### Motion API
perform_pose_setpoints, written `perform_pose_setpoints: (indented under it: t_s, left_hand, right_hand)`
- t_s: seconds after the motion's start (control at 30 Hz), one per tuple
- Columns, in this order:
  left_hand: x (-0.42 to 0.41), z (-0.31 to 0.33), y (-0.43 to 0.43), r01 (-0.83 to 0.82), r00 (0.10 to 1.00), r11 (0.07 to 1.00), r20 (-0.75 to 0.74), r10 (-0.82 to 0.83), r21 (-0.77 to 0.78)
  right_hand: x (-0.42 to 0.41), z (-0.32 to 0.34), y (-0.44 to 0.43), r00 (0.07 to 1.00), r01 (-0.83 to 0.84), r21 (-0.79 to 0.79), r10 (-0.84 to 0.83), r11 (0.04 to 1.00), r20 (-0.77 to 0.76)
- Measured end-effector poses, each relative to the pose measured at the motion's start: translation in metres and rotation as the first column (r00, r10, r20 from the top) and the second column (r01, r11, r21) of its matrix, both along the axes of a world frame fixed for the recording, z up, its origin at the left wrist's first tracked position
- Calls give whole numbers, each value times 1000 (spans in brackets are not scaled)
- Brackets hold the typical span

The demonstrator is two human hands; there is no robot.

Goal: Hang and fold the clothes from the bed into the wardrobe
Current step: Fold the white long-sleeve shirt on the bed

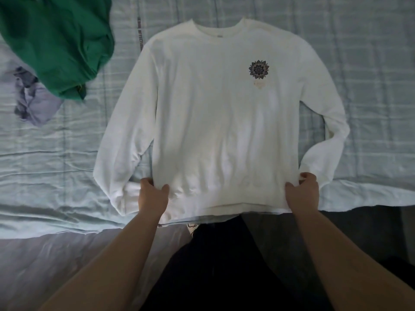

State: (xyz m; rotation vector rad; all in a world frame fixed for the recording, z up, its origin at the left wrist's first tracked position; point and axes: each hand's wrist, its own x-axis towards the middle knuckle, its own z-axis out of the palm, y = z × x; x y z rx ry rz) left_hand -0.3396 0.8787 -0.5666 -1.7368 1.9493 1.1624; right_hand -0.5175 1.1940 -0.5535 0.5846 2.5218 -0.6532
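A white long-sleeved sweatshirt (215, 113) lies flat, front up, on the bed, collar away from me, with a dark round flower print on its chest. Both sleeves run down along its sides. My left hand (152, 194) pinches the hem at the lower left corner, thumb on top of the fabric. At the lower right corner my right hand (303, 191) pinches the hem in the same way. The hem lies at the bed's near edge.
A crumpled green garment (60, 41) lies at the far left of the bed, partly over a pale lilac garment (38, 104). The pale blue-green bedspread (370, 70) covers the bed. My dark trousers (220, 265) fill the space below the bed's edge.
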Motion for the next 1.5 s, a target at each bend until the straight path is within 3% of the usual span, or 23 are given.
perform_pose_setpoints:
  t_s: [0.13, 0.27, 0.43, 0.63, 0.7, 0.8, 1.07, 1.17, 1.23, 1.37, 1.5]
  left_hand:
    - [2, 1, -9, 323, 937, 943, 116, -330, 79]
    - [15, 3, -29, 306, 941, 942, 109, -322, 139]
    - [28, 2, -27, 377, 915, 926, 144, -377, 29]
    - [-23, 38, 7, 516, 853, 829, 218, -474, -216]
    - [-53, 47, 23, 566, 824, 784, 165, -542, -255]
    - [-106, 51, 61, 587, 794, 783, -40, -606, -207]
    - [-235, 44, 213, 784, 556, 611, -314, -770, -109]
    - [-270, 36, 259, 777, 582, 628, -342, -738, -34]
    - [-292, 30, 289, 736, 644, 674, -372, -668, 65]
    - [-334, 19, 346, 516, 853, 797, -277, -443, 314]
    - [-362, 18, 401, 270, 958, 777, -243, -154, 569]
  right_hand:
    - [-5, -1, 9, 985, -114, 72, 103, 991, 142]
    - [-7, 4, 23, 990, -107, 96, 97, 990, 102]
    - [0, 7, 36, 980, -145, 67, 134, 987, 146]
    - [-23, 33, 44, 997, 67, -5, -66, 998, 46]
    - [-35, 41, 55, 993, 116, -1, -116, 993, 7]
    - [-55, 38, 73, 985, 170, -19, -170, 985, 5]
    - [-89, 3, 101, 943, 256, -204, -197, 945, 270]
    - [-108, 10, 123, 940, 233, -248, -152, 940, 305]
    - [-126, 19, 142, 949, 248, -320, -163, 914, 270]
    - [-169, 33, 188, 978, 181, -369, -128, 912, 164]
    - [-214, 44, 232, 993, 103, -427, -68, 898, 97]
